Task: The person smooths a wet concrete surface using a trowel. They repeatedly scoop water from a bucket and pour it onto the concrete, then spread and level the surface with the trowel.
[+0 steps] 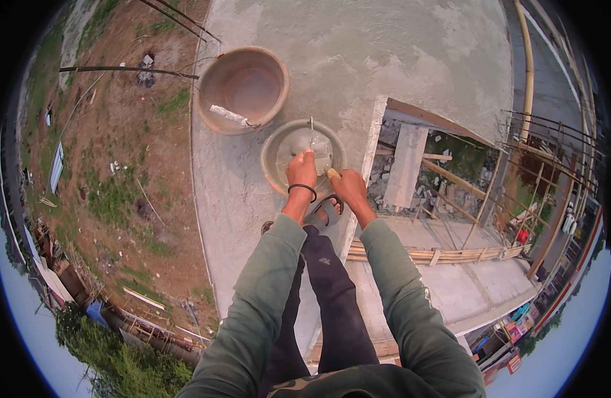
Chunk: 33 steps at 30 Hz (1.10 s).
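The 2 bare hands meet at the grey basin (270, 174), which stands on the pale concrete slab (385, 46) and serves here as the landmark. The left hand (301, 174) is above the basin's near side, its fingers curled tightly into a fist and its thumb on top; just beyond the thumb, inside the basin, a slim metal piece (312, 132) points toward the far rim. Whether the fist grips that piece, I cannot tell. The right hand (349, 188) is at the basin's near-right rim, its fingers bent inward, but their undersides are hidden, so I cannot tell what they grasp or how far they open. A dark band (303, 190) circles the left wrist. Beyond the basin to the left is 1 larger brown basin (279, 66), with a white crusted stick (229, 116) across its near side. A grey sandal (314, 219) is just nearer than the basin.
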Available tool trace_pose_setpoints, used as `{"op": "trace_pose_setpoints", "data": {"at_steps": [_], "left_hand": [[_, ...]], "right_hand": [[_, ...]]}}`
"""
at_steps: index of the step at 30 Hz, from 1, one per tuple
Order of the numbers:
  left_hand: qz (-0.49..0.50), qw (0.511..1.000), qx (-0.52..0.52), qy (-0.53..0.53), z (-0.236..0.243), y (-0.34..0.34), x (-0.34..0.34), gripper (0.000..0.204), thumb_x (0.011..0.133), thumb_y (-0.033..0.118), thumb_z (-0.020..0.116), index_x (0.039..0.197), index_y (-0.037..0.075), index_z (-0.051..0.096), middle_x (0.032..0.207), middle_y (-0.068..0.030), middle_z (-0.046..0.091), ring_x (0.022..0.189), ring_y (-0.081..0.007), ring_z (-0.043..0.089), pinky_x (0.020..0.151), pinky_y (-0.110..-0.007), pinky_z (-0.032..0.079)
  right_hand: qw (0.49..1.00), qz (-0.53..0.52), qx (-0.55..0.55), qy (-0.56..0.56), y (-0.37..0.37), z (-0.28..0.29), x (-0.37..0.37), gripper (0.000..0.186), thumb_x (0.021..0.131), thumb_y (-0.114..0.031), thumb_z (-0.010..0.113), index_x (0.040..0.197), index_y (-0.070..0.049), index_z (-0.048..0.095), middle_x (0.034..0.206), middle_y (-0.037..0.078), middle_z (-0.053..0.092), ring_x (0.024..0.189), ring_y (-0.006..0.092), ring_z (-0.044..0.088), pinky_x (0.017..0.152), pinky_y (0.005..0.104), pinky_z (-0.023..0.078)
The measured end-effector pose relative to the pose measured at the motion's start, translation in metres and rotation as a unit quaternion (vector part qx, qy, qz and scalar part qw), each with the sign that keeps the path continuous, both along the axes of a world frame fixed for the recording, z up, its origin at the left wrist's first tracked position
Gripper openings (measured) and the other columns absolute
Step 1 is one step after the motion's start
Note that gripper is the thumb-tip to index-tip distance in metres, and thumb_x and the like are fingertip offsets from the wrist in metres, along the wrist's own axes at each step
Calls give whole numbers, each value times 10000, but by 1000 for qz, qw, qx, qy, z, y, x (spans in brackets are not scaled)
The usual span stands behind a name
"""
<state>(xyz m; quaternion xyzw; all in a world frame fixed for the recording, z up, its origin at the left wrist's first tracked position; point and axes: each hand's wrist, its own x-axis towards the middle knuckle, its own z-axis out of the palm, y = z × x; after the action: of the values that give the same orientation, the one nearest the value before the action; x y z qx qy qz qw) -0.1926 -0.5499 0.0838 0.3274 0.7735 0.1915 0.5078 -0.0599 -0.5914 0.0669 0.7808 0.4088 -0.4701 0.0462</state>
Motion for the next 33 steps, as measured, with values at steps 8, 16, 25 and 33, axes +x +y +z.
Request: {"op": "trace_pose_setpoints", "data": {"at_steps": [8, 16, 25, 33], "left_hand": [[25, 999, -9, -28, -7, -18, -24, 460, 986, 389, 492, 828, -37, 565, 774, -225, 605, 741, -351, 567, 748, -454, 441], [120, 976, 40, -175, 20, -120, -108, 310, 1029, 269, 516, 805, 56, 545, 705, 70, 411, 682, -52, 364, 617, -257, 338], [270, 936, -12, -224, 73, -315, -239, 284, 1011, 228, 564, 759, 106, 514, 704, 52, 457, 671, -55, 404, 630, -246, 350], [420, 888, 5, -187, 74, -493, -324, 71, 974, 114, 604, 934, 92, 549, 867, 50, 517, 816, -52, 467, 798, -228, 415]], "right_hand": [[986, 1, 169, -5, -40, 51, 24, 338, 893, -326, 624, 921, 1, 700, 785, 198, 700, 717, 352, 688, 636, 444, 528], [831, -370, 49, 412, 12, 54, -28, 220, 948, -241, 652, 1037, -59, 565, 818, 35, 583, 644, 126, 554, 556, 267, 459], [839, -275, 208, 421, 195, -44, -218, 349, 906, -271, 709, 1170, -88, 574, 1122, 53, 662, 1065, 139, 583, 957, 347, 442], [819, -142, 111, 545, 232, -40, -263, 273, 941, -238, 657, 1083, -10, 610, 1099, 118, 664, 967, 216, 641, 923, 342, 481]]}}
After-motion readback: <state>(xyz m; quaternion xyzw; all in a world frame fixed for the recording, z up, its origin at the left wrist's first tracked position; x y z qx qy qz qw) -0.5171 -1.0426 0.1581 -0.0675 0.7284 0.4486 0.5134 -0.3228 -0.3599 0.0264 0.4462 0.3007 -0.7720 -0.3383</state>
